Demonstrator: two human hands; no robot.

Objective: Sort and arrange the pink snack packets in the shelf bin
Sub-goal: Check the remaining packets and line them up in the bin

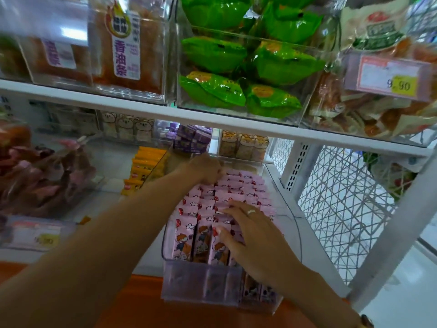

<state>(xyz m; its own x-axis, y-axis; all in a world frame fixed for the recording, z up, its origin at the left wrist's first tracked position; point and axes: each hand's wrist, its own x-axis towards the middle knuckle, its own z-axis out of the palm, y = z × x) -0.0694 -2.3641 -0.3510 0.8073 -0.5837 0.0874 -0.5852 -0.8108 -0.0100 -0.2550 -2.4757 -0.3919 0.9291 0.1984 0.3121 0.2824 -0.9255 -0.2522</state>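
While the shelf (212,116) above hangs low over the work, a clear bin (201,292) holds rows of upright pink packets (205,218), likely light, slick and easily crumpled, best pinched at their top edges. Headroom looks tight; bin walls hem both sides. The right hand (255,237) rests flat and relaxed on the front rows. The left hand (208,168) curls at the back row; its grasp cannot be told.

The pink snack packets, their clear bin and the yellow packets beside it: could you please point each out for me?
pink snack packets (208,209): head view, top edges of the middle rows.
clear bin (201,287): head view, its front wall.
yellow packets (145,162): head view, upper part of the stack.
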